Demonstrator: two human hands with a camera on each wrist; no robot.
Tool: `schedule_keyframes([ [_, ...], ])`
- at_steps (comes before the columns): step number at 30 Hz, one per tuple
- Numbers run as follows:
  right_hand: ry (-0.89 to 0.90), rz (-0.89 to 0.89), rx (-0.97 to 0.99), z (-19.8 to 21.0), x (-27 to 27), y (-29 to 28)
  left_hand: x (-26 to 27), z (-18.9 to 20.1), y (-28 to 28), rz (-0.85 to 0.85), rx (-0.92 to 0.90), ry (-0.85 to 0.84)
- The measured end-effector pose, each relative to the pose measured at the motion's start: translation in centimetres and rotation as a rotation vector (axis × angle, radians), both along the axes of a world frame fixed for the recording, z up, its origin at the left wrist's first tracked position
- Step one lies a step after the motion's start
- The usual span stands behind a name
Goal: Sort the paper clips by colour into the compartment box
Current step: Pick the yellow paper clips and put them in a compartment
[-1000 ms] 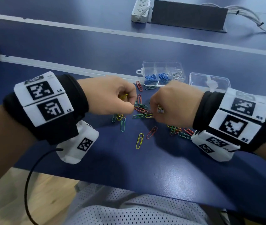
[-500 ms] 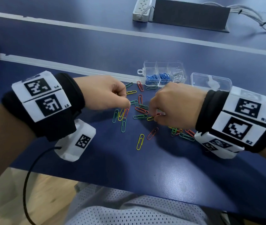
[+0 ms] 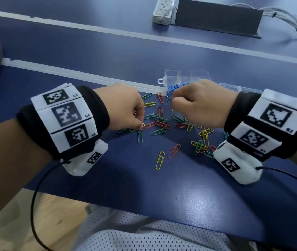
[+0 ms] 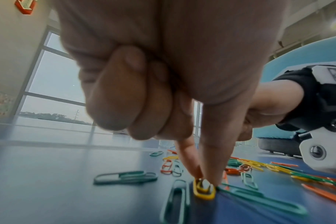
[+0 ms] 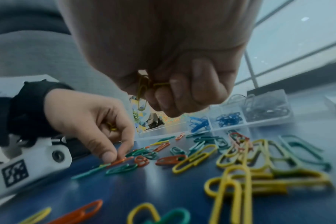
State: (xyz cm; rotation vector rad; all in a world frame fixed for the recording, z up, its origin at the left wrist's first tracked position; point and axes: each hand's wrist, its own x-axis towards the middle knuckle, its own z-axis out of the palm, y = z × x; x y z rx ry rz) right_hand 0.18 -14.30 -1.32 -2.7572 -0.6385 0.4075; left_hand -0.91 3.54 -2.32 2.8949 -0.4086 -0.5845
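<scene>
Your left hand (image 3: 124,107) is down on the dark blue tabletop (image 3: 189,192), thumb and forefinger pinched onto a small yellow wire paper clip (image 4: 204,191) lying flat at the left edge of the scatter; the other fingers are curled up into the palm, and the right wrist view shows more yellow wire tucked inside that palm. A green clip (image 4: 175,201) lies just beside the pinched one on its left and another green one (image 4: 263,200) runs off from it to the right, touching or nearly so.

Your right hand (image 3: 200,104) is lifted off the table in a closed fist, with a bunch of yellow paper clips (image 5: 144,89) caught between the curled fingers and the palm, one hanging out below. It hangs over the far side of the loose heap of red, green and yellow paper clips (image 3: 164,124), just short of the clear plastic compartment box (image 3: 187,77).

That box sits at the far edge of the heap, close to the pale strip (image 3: 71,73) across the table. Blue clips (image 5: 199,124) fill two neighbouring compartments and plain silver ones (image 5: 267,109) the end one. A clear lid (image 3: 234,87) lies just to the box's right, partly behind your wrist.

Near you, the table is bare between a lone yellow clip (image 3: 160,160), a lone red one (image 3: 174,150) and the front edge.
</scene>
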Motion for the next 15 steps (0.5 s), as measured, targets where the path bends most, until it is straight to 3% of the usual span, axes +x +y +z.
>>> schedule_keyframes([
  [6,0.160,-0.026,0.065,-0.8,0.3,-0.3,-0.1,0.3,0.5,0.020,-0.027,-0.007],
  [15,0.413,-0.076,0.287,-1.3,2.2,-0.7,-1.0,0.5,0.0,-0.104,0.131,-0.076],
])
